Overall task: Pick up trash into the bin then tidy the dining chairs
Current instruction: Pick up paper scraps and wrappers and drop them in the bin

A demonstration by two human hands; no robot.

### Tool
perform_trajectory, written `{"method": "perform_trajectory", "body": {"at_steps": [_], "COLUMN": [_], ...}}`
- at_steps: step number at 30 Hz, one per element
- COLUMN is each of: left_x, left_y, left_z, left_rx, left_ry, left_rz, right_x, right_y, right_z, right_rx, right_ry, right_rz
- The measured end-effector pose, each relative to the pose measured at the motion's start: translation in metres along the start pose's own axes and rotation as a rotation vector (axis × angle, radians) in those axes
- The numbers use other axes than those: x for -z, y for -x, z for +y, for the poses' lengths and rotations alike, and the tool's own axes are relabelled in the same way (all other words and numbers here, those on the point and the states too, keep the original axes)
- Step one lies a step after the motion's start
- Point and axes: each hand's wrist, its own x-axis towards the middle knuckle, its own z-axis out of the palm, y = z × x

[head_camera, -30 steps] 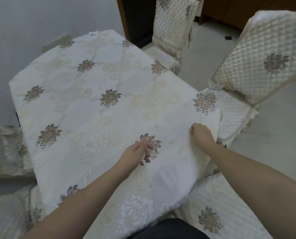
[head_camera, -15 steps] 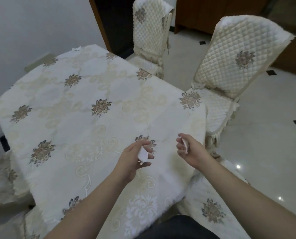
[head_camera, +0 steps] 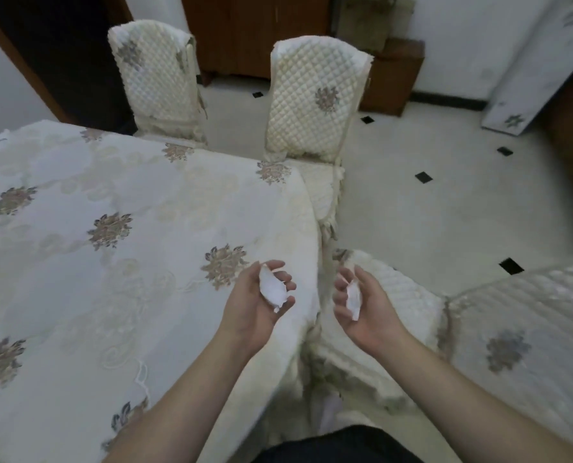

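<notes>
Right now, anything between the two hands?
No object. In the head view, the left hand holds a paper scrap, the right hand another scrap; between them show only the tablecloth's edge and a chair seat below.

Two crumpled white paper scraps: the bigger one (head_camera: 273,290) sits in the left hand (head_camera: 256,304), the narrower one (head_camera: 353,297) in the right hand (head_camera: 365,309). Quilted cream dining chairs (head_camera: 315,98) stand upright beside the bench (head_camera: 111,228).
</notes>
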Motion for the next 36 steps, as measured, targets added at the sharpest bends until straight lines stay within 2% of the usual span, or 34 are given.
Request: {"method": "perform_trajectory", "body": {"at_steps": [5,16,23,28,36], "left_x": [-0.038,-0.17,-0.276,-0.347,-0.417], "left_y": [0.014,0.031,0.054,0.077,0.107], "left_z": [-0.042,-0.14,-0.247,-0.332,-0.441], "left_rx": [0.142,0.315,0.445,0.52,0.656], "left_ry": [-0.058,-0.343,-0.481,-0.542,-0.545], "left_rz": [-0.115,-0.361,-0.494,-0.559,-0.664], "right_x": [0.041,0.141,0.231,0.308,0.399], "right_y": [0.062,0.177,0.269,0.333,0.417], "right_z": [-0.017,-0.074,-0.122,-0.157,-0.194], "right_rx": [0.206,0.649,0.79,0.894,1.036], "right_ry": [-0.041,-0.26,-0.314,-0.418,-0.486], "right_rz": [0.11,0.192,0.349,0.38,0.448]}}
